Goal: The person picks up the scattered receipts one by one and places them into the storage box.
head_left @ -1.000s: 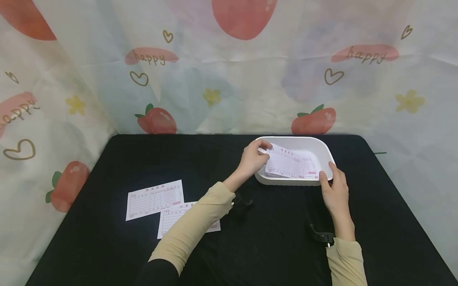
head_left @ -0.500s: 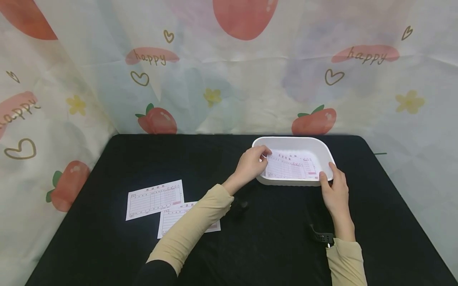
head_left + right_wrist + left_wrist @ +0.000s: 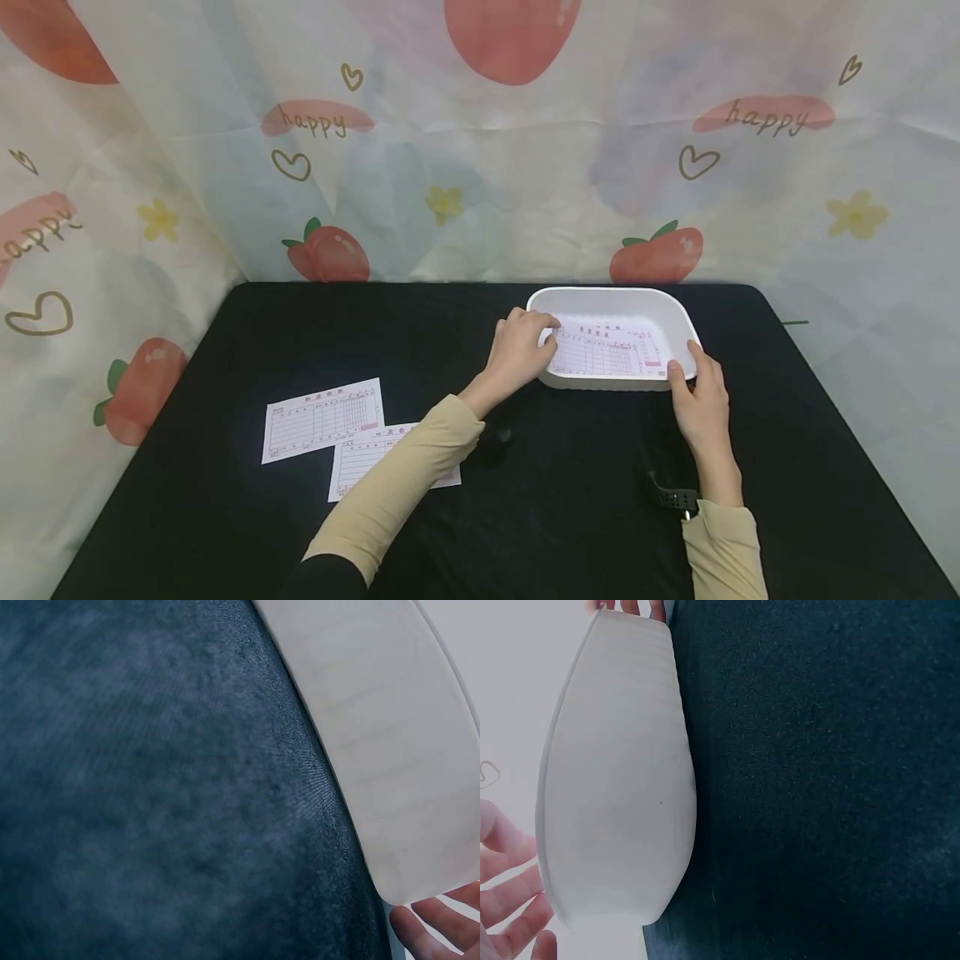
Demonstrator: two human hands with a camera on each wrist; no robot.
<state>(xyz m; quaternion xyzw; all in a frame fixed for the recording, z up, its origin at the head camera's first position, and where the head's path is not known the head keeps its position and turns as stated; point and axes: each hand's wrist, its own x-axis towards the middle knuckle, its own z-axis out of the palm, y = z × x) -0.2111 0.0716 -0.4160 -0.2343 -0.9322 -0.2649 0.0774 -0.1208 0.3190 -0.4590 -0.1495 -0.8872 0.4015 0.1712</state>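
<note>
A white plastic basin (image 3: 615,383) stands at the back right of the black table, with several printed receipt slips (image 3: 600,350) lying flat and overlapping inside it. My left hand (image 3: 517,350) is at the basin's left rim, its fingertips over the edge of the slips. In the left wrist view the fingers of the left hand (image 3: 510,892) are spread beside the rim and hold no slip. My right hand (image 3: 701,408) grips the basin's front right corner, thumb on the front wall and fingers along the right side; the right wrist view shows fingertips (image 3: 420,934) against its wall.
Two more receipt slips lie on the table at the left: one upper slip (image 3: 322,421) overlaps a lower slip (image 3: 360,462), which my left sleeve (image 3: 405,479) partly covers. A patterned cloth (image 3: 480,167) hangs behind the table's back edge.
The slip that my left hand held raised over the basin now lies flat on the others. The left hand has let go and drawn slightly left; the right hand keeps its place.
</note>
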